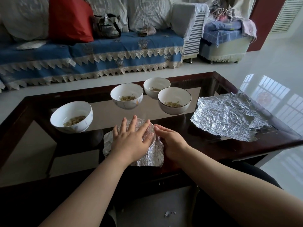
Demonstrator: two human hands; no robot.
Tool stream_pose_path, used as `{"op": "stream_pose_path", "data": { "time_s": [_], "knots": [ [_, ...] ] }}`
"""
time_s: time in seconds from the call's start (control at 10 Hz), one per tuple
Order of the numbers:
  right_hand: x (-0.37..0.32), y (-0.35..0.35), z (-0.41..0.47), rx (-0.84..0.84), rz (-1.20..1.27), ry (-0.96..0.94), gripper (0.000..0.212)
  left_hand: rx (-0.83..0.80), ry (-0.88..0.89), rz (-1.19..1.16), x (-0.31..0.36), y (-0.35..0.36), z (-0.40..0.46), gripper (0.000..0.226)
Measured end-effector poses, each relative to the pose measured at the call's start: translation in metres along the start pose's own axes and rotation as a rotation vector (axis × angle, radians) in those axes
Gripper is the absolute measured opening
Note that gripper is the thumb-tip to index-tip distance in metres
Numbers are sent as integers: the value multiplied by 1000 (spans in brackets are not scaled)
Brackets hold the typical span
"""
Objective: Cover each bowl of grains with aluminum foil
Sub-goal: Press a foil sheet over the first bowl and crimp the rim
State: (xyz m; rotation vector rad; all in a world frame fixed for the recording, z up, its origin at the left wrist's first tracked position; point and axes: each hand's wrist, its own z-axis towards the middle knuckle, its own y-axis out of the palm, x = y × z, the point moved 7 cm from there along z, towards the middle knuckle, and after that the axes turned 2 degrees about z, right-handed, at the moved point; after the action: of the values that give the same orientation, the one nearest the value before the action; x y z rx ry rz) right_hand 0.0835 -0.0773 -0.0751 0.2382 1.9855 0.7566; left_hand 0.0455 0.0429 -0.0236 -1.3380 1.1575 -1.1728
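Foil (147, 154) is lying draped over what is probably a fifth bowl at lower centre of the frame, though the bowl itself is hidden beneath the sheet. The left hand (131, 140) is pressing flat on top, fingers spread and open, likely pinning the sheet so it does not slide. The right hand (170, 141) is cupping the right side with fingers curved against the foil, seemingly moulding the edge down around the rim; it is not gripping anything closed.

Four uncovered bowls of grains are waiting on the glass table (229, 145): one at left of centre (72, 117), one in the middle (127, 98), one farther back (156, 87), and a dark-rimmed one (174, 100) just in front of it. Spare foil sheets (226, 115) are lying stacked at right of the frame, well apart from the hands. Nothing is blocking the reach to them, though the dark-rimmed bowl is sitting near that path. A blue-covered sofa (82, 53) is filling the upper frame.
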Motion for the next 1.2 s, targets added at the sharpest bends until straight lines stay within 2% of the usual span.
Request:
{"op": "stream_pose_path", "data": {
  "time_s": [0.3,0.4,0.5,0.6,0.8,0.9,1.2],
  "knots": [
    [-4,-8,4,59,-154,-62,24,-1,6,-2,0,1,1,61],
    [-15,-10,2,138,-421,-189,18,-1,10,0,0,1,1,60],
    [-16,-12,3,153,-465,-213,19,4,10,0,0,1,1,59],
    [-6,-7,7,8,-205,-21,25,4,10,3,0,2,1,59],
    [-5,9,5,-192,-114,159,28,5,2,10,0,2,1,59],
    [-2,7,3,-195,-94,139,28,1,4,7,0,2,1,59],
    [-1,-13,11,98,-201,-16,26,0,5,10,-1,3,1,59]
  ]
}}
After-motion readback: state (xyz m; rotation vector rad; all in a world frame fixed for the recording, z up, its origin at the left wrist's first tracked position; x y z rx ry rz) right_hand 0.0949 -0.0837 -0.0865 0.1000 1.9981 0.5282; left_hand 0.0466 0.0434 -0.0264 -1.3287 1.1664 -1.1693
